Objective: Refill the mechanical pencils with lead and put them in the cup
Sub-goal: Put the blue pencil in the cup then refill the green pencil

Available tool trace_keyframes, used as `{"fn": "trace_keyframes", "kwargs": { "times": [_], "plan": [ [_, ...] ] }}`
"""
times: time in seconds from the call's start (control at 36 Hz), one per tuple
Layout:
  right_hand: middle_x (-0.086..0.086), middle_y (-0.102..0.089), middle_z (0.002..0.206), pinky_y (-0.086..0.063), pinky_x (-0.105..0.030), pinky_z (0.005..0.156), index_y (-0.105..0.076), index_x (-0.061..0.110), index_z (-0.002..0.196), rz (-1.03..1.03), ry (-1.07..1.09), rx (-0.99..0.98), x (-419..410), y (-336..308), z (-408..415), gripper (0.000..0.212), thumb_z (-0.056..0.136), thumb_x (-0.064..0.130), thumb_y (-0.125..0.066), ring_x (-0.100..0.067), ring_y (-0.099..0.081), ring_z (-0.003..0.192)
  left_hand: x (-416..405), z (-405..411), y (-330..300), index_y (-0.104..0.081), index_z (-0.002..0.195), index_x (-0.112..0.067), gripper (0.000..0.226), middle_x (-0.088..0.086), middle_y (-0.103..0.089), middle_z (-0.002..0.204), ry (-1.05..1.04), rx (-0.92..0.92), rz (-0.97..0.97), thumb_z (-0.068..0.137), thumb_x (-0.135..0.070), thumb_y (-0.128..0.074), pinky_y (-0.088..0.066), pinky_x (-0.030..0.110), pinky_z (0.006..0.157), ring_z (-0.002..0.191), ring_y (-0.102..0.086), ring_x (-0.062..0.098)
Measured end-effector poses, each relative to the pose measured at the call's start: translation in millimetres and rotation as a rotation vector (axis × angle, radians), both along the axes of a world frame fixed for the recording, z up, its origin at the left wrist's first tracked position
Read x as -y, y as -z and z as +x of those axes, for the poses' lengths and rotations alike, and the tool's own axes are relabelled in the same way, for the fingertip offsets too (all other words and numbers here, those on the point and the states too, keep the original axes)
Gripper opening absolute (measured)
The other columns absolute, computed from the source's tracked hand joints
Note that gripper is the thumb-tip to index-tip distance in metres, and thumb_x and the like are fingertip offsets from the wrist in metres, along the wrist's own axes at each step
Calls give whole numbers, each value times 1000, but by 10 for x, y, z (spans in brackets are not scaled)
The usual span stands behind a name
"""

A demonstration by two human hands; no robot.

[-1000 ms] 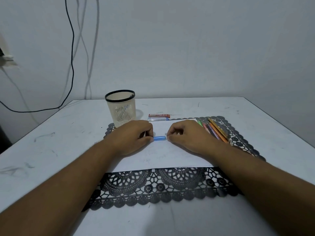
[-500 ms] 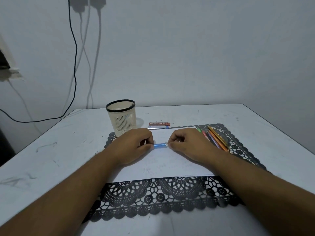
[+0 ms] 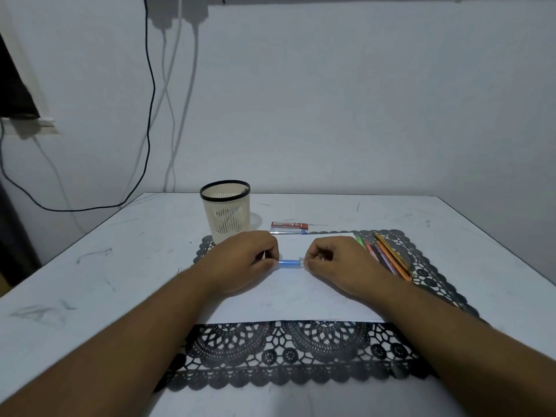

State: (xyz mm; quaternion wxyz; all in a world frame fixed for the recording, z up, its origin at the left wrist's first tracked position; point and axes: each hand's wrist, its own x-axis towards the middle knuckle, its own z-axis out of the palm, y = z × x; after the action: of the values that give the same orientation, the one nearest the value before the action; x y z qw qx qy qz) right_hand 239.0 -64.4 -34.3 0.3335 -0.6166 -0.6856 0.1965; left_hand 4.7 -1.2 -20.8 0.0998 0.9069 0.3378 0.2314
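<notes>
A blue mechanical pencil lies level just above the white paper in the middle of the table. My left hand grips its left part and my right hand pinches its right end; only the short blue middle shows between them. The cream mesh cup with a black rim stands upright behind my left hand. A red lead case and a clear blue-tipped tube lie behind the hands. Several coloured pencils lie in a row to the right of my right hand.
A black lace mat lies under the paper on the white table. Cables hang down the wall at the back left. The table's right edge runs close past the mat.
Both hands keep the same hold on the blue pencil. The view has tilted upward, so the hands and table sit lower in the frame.
</notes>
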Motion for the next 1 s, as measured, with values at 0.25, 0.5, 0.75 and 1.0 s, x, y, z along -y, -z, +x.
{"fn": "trace_keyframes", "kwargs": {
  "times": [0.25, 0.5, 0.75, 1.0],
  "plan": [
    [6, -69, 76, -46, -27, 61, -74, 30, 81, -17, -34, 1, -20, 21, 3, 13, 94, 31, -73, -4, -55, 64, -47, -19, 13, -62, 85, -31, 11, -16, -62, 86, 5, -26, -23, 95, -29, -65, -48, 24, 67, 82, -57, 4],
    [4, -69, 73, -44, -19, 57, -75, 26, 81, -51, -42, 4, -1, -70, 20, 13, 94, 25, -74, -1, -52, 60, -84, -10, 9, -62, 85, -30, 12, -17, -62, 86, 43, -44, -40, 96, -29, -67, -45, 19, 68, 85, -56, 1],
    [14, -64, 62, -40, -11, 52, -76, 24, 79, -43, -13, -4, -11, -37, 124, 13, 92, 23, -76, 3, -51, 56, -71, -49, -1, -64, 84, -28, 13, -19, -62, 81, 35, -46, -87, 96, -25, -68, -42, 15, 65, 84, -57, 0],
    [17, -68, 68, -43, -10, 56, -77, 26, 81, -51, -40, -6, -125, -5, 50, 10, 91, 25, -77, 4, -57, 61, -143, 28, 34, -64, 79, -32, 18, -15, -65, 82, 110, -37, -167, 92, -22, -72, -44, 19, 65, 77, -58, 4]
  ]
}}
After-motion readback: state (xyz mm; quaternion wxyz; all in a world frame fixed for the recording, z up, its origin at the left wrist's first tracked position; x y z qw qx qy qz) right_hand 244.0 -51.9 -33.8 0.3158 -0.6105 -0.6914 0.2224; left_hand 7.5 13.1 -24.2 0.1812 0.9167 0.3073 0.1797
